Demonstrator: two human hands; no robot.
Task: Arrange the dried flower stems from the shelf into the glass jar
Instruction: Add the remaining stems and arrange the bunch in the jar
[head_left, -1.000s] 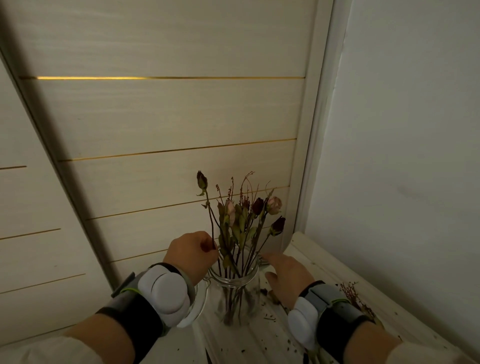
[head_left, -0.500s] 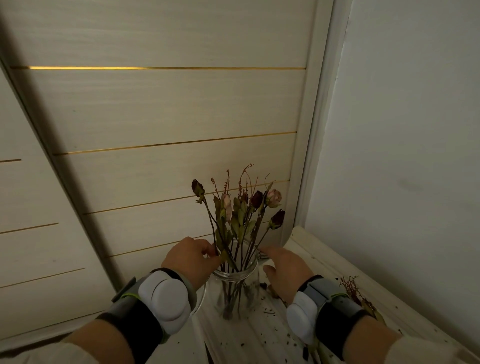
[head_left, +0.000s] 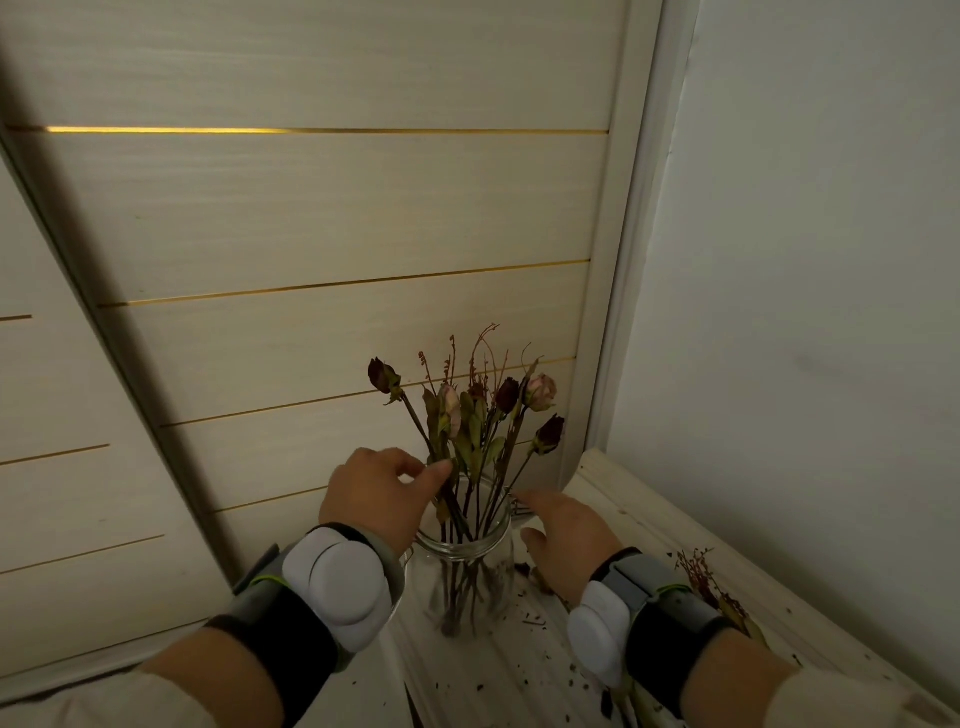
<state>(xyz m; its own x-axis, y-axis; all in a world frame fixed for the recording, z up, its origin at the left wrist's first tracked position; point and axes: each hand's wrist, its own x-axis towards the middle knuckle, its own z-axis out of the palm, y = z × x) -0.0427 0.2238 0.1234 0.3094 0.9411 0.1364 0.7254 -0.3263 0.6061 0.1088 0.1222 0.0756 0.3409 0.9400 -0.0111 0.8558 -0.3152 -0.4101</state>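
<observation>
A clear glass jar (head_left: 467, 566) stands on the white wooden shelf (head_left: 509, 680) and holds several dried flower stems (head_left: 485, 421) with dark and pale rosebuds. My left hand (head_left: 374, 499) is at the jar's left rim, thumb and forefinger pinched on the left-leaning stem just above the mouth. My right hand (head_left: 563, 538) hovers at the jar's right side with its fingers spread. Its index fingertip reaches the metal clasp at the rim, and it holds nothing.
A loose reddish dried sprig (head_left: 698, 574) lies on the shelf to the right, behind my right wrist. Dark crumbs are scattered over the shelf boards. A panelled wall with gold strips rises right behind the jar, and a plain wall closes the right side.
My left hand's fingers have slid right along the jar rim and closed on the left-leaning stem. The right hand has stayed beside the jar. The view has tilted slightly.
</observation>
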